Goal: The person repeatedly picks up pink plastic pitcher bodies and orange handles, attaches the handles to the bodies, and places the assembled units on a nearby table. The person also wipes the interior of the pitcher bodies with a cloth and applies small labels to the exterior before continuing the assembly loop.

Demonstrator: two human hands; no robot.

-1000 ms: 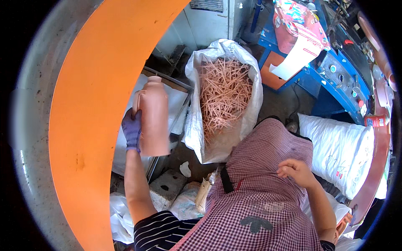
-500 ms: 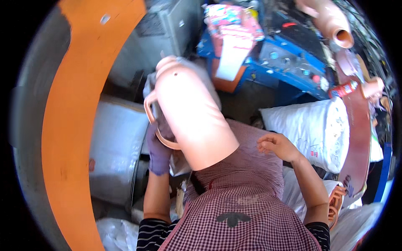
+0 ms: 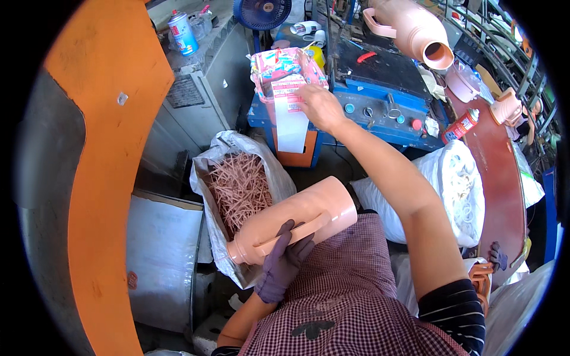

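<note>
A peach-pink plastic thermos casing [image 3: 297, 207] lies tilted across my lap, its wide end to the upper right and its narrow neck to the lower left. The fingers of my gloved left hand [image 3: 279, 270] are wrapped round its handle. Ahead, my bare right hand [image 3: 323, 110] reaches to a white strip of red-printed stickers [image 3: 291, 133] that hangs over the front of a pink basket [image 3: 316, 74]. The fingers are bent together at the strip's upper right edge; the fingertips are partly hidden.
Below the basket stands a white sack [image 3: 279, 172] of thin pink plastic scraps. A blue machine [image 3: 380, 130] with buttons is ahead, with another pink casing [image 3: 409, 29] above. At right are a stuffed white sack [image 3: 427, 184], a red spray can [image 3: 460, 126] and a brown table [image 3: 493, 178]. An orange frame [image 3: 98, 178] rises at left.
My left hand has lowered and turned the casing, so its neck now points lower left. My right hand has gone from beside my lap forward to the sticker strip. The view has shifted.
</note>
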